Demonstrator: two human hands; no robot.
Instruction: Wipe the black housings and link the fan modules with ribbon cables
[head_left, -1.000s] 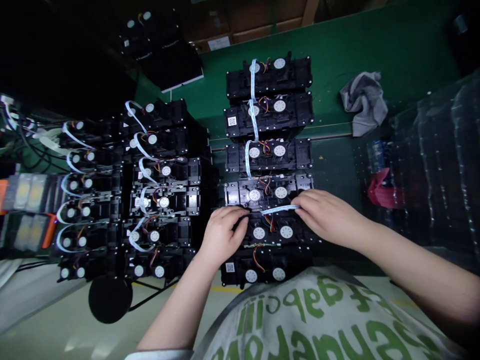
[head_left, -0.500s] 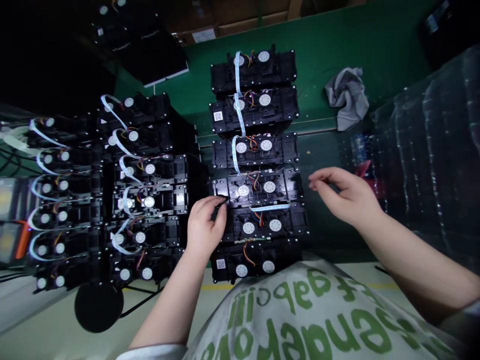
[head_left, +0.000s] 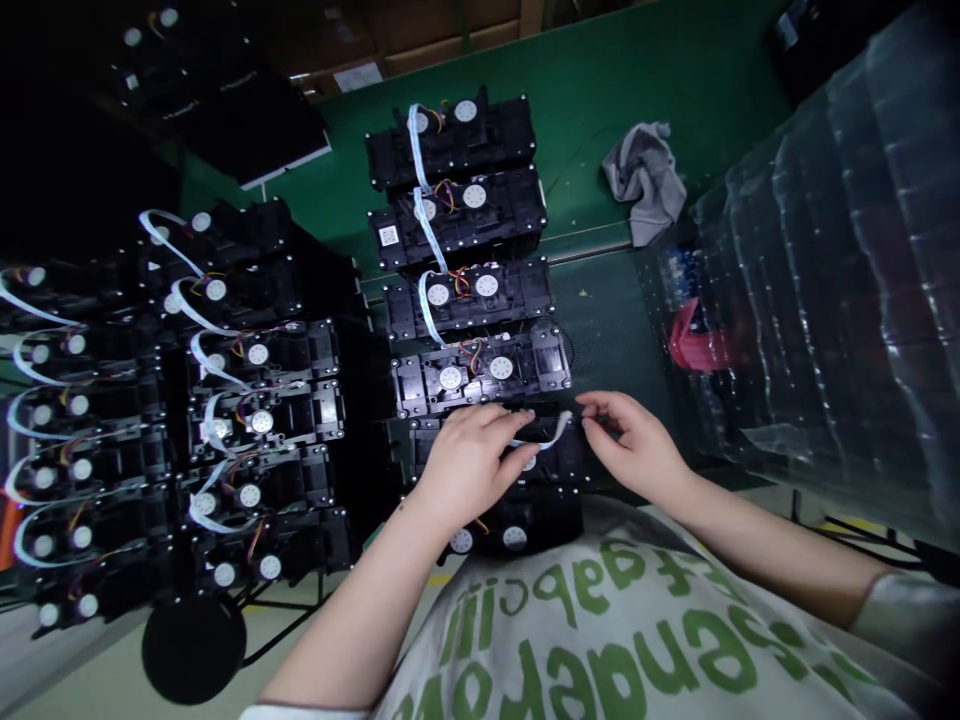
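A column of black fan modules (head_left: 480, 372) with white round stickers and coloured wires runs up the green bench. My left hand (head_left: 469, 460) lies over the second-nearest module, fingers curled on the left end of a pale blue flat ribbon cable (head_left: 551, 435). My right hand (head_left: 634, 445) pinches the ribbon's right end at the module's right edge. The ribbon arcs up between the two hands. The nearest module (head_left: 517, 525) sits partly hidden under my left wrist.
Two more rows of the same modules (head_left: 262, 390) with curled ribbons fill the left. A grey rag (head_left: 645, 180) lies on the green bench (head_left: 660, 90). Clear bubble wrap (head_left: 832, 300) rises at the right, with a red thing (head_left: 694, 345) beside it.
My right hand came back from the right and pinched the ribbon's end. My left hand slid right onto the module and the ribbon. The view shifted, moving everything left.
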